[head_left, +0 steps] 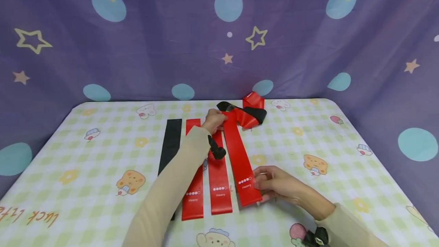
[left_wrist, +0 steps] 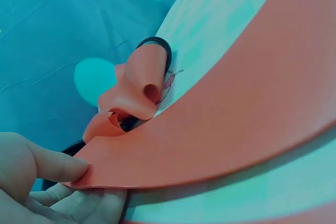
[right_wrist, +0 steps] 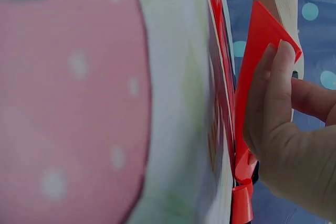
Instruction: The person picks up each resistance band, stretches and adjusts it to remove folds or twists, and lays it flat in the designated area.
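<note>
A red resistance band printed "Heavy" lies lengthwise between my two hands. At its far end, my left hand pinches it, thumb on top and fingers beneath, as the left wrist view shows. My right hand holds the right edge of the near end, which is tilted up off the table in the right wrist view. Two more red bands marked "Heavy" lie flat to the left, partly hidden by my left forearm. Beyond them lies a black band, its middle covered by the same arm.
A twisted heap of red and black bands sits at the table's back edge, right beside the held band's far end. The checked tablecloth has printed cartoon pictures. A purple curtain hangs behind the table.
</note>
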Tool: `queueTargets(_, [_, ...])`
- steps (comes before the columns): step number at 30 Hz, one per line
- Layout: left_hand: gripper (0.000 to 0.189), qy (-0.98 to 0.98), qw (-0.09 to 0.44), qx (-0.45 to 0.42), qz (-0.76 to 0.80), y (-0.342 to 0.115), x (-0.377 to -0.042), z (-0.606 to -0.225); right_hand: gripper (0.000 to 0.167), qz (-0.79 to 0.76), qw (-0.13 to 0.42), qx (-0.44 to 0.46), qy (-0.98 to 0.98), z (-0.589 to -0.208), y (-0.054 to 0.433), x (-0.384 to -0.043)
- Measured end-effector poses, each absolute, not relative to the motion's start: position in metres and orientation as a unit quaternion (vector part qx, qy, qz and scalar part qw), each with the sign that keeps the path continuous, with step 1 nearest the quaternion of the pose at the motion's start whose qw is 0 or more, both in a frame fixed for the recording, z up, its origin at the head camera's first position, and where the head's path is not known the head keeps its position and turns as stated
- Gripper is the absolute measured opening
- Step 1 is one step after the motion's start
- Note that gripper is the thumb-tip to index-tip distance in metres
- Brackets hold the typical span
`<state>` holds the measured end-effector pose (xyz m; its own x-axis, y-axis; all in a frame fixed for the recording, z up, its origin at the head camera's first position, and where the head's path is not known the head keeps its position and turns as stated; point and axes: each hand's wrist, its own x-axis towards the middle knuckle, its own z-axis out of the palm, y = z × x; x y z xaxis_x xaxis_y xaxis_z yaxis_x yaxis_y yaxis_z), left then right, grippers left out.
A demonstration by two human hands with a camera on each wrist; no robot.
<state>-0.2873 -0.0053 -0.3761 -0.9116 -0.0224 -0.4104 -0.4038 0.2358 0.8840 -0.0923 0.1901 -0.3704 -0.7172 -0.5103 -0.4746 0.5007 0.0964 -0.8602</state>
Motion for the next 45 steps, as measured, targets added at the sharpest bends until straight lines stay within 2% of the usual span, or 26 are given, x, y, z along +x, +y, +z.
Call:
queueTargets(4, [0.027, 0.768, 0.147, -0.126, 0.61, 0.003, -0.311, -0.402, 0.03, -0.672, 0.377, -0.01, 0.637, -0.372, 0.194, -0.092])
queueTargets(6, [0.028, 0.771, 0.145, -0.123, 0.608, 0.006, -0.316, -0.405, 0.03, -0.67, 0.38, -0.012, 0.638, -0.371, 0.194, -0.092])
queueTargets(11, [0.04, 0.804, 0.151, -0.115, 0.564, 0.004, -0.3, -0.382, 0.031, -0.658, 0.387, -0.018, 0.645, -0.37, 0.194, -0.092])
queueTargets(18, [0.026, 0.859, 0.121, -0.058, 0.495, -0.003, -0.293, -0.374, 0.032, -0.606, 0.397, 0.002, 0.689, -0.372, 0.19, -0.096])
queueTargets(26, [0.016, 0.917, 0.06, 0.004, 0.395, -0.002, -0.289, -0.374, 0.027, -0.552, 0.405, -0.005, 0.728, -0.373, 0.181, -0.097])
queueTargets(33, [0.033, 0.912, 0.078, 0.038, 0.4, 0.005, -0.288, -0.374, 0.021, -0.528, 0.389, -0.026, 0.754, -0.371, 0.178, -0.1])
queueTargets(41, [0.011, 0.915, 0.093, 0.043, 0.39, 0.014, -0.291, -0.374, 0.015, -0.528, 0.387, -0.048, 0.755, -0.369, 0.183, -0.104])
queueTargets(45, [0.018, 0.902, 0.105, 0.021, 0.419, 0.018, -0.292, -0.372, 0.015, -0.525, 0.382, -0.053, 0.759, -0.367, 0.185, -0.105])
